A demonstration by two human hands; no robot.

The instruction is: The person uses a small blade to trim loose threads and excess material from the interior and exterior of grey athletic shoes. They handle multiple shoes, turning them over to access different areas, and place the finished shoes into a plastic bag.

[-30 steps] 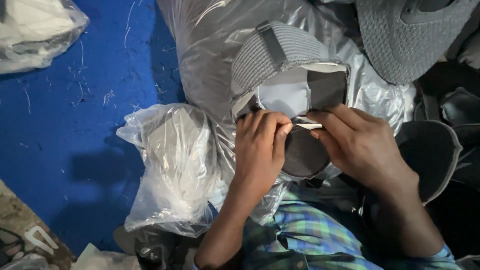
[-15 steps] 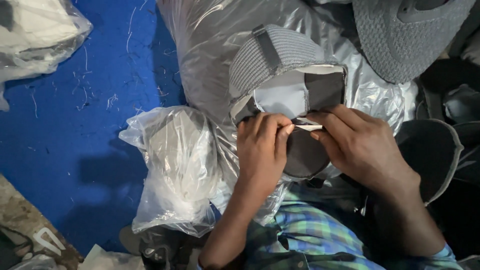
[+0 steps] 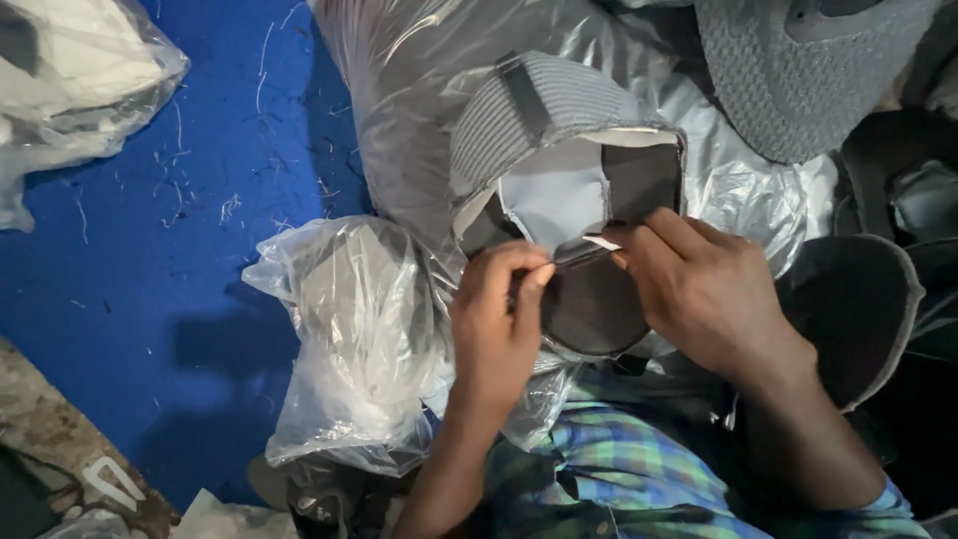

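The grey shoe upper (image 3: 559, 150) sat on my lap over clear plastic (image 3: 399, 110). My left hand (image 3: 499, 319) and right hand (image 3: 699, 289) both pinched a thin strip (image 3: 589, 250) at its opening. Lining looked partly done, I'd guess; bagged pieces (image 3: 349, 339) waited alongside.

Blue floor (image 3: 150, 299) — thread-littered.

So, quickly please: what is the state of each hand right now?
Left hand: closed, pinching a thin dark tool against the grey shoe upper.
Right hand: closed, pinching a small white strip on the upper.
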